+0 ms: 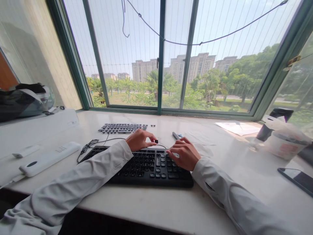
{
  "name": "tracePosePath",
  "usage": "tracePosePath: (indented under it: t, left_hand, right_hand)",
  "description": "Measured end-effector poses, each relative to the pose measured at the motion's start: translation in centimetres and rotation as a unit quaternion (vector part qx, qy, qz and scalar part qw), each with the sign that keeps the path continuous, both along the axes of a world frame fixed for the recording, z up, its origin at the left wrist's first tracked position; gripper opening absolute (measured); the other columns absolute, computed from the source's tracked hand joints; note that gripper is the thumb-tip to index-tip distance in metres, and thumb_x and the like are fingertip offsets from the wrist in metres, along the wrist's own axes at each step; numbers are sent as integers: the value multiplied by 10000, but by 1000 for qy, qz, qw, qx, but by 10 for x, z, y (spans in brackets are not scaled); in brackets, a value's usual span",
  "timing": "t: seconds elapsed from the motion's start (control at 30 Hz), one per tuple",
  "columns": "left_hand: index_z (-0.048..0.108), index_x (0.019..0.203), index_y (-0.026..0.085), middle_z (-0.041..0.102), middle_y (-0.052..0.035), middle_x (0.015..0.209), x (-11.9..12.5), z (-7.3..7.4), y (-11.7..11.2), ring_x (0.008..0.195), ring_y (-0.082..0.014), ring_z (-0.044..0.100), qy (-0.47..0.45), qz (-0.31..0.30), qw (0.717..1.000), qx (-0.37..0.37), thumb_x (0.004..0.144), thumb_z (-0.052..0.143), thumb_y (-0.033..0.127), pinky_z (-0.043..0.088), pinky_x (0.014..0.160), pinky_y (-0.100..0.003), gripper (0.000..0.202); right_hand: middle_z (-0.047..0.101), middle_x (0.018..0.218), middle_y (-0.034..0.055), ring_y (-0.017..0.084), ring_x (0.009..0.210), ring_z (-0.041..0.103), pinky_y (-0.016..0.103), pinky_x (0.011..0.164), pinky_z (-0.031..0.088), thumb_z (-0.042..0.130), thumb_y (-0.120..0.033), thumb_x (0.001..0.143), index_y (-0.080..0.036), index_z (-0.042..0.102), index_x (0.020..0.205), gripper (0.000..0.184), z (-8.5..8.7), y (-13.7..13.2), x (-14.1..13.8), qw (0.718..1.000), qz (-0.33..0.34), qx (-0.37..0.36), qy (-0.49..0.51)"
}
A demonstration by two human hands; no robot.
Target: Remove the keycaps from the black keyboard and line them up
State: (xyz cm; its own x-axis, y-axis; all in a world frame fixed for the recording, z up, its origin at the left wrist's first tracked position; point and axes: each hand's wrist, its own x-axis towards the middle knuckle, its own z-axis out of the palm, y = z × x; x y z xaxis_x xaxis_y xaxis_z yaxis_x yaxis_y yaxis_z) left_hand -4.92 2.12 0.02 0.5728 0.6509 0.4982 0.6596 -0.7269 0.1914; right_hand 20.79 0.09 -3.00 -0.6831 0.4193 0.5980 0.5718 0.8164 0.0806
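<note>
- Lying across the near bench [156,205], one black keyboard [146,168] carries both hands.
- One phone [297,179] lies at the right, and one white remote [49,158] at the left.
- Right hand [184,153] curls over the keyboard's right end, fingers bent above something pale; I cannot tell whether it grips.
- Left hand [140,139] pinches one small black keycap [156,141] just above the top row.
- Farther back sits one block of loose keys [122,128], with two stray keys [153,125] beside it.

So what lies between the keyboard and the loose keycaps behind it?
Head view: a thin black cable on the white counter, and the left hand pinching one keycap.
</note>
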Motion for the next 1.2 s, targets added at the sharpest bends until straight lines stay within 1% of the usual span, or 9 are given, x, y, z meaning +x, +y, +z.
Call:
tracePosePath:
  t: [0.1,0.17,0.27,0.4,0.6,0.77,0.83,1.0,1.2]
  left_hand:
    - [773,940,198,757,-26,837,-4,3,-2,565,-81,593,20,-70,997,5,843,689,385,465,634,-197,227]
    - [778,938,204,744,-22,815,-3,3,-4,542,-69,557,33,-110,993,-1,838,699,364,439,596,-188,204]
    - [782,912,203,724,-12,783,-1,2,-6,524,-56,515,45,-136,989,-23,811,732,329,410,572,-179,168]
    - [784,885,192,725,-17,775,3,-4,-6,534,-57,520,46,-153,985,-69,805,738,304,405,582,-176,145]
    - [789,887,192,729,-25,770,4,-14,-3,568,-71,565,34,-149,986,-74,811,732,294,424,609,-178,140]
    - [795,899,217,729,-31,786,2,-18,0,610,-83,609,42,-147,987,-57,836,705,306,430,609,-178,141]
    - [795,906,224,729,-30,786,1,-19,0,621,-87,621,47,-145,987,-45,841,700,320,432,610,-180,150]
    - [787,931,245,724,-11,799,1,-16,-3,666,-87,647,74,-141,987,-12,867,669,335,431,626,-177,162]
    - [767,967,268,711,9,808,0,-14,-5,675,-75,647,119,-142,982,35,898,626,363,421,598,-183,183]
  right_hand:
    - [721,717,-2,146,761,601,350,850,317,501,-296,967,-223,698,732,315,-1,-1,-2,1000,9,-10,-10]
    - [719,719,-3,144,763,601,349,855,318,494,-300,972,-224,694,732,321,-1,-1,-2,1000,11,-13,-17]
    - [714,715,-6,140,761,601,345,859,318,487,-309,977,-226,693,731,331,-1,-1,-1,1000,12,-12,-20]
    - [716,711,-10,142,748,595,347,847,322,491,-311,974,-230,695,726,331,-2,-1,-1,1000,18,-16,-14]
    - [713,701,-11,141,749,598,346,838,325,493,-312,971,-224,682,704,340,-2,0,-1,999,20,-22,-16]
    - [716,706,-7,143,747,595,352,840,330,492,-312,973,-222,685,703,343,-1,-3,-3,999,23,-26,-20]
    - [735,761,-6,146,774,603,359,844,333,494,-320,975,-234,710,758,318,0,-4,-3,999,28,-35,-21]
    - [748,1039,-24,161,915,621,375,860,347,514,-363,975,-319,730,1042,230,0,-7,-5,996,53,-69,-31]
    - [751,1027,-8,170,903,622,397,858,346,490,-357,986,-322,717,1102,258,-2,-7,-5,996,45,-73,-35]
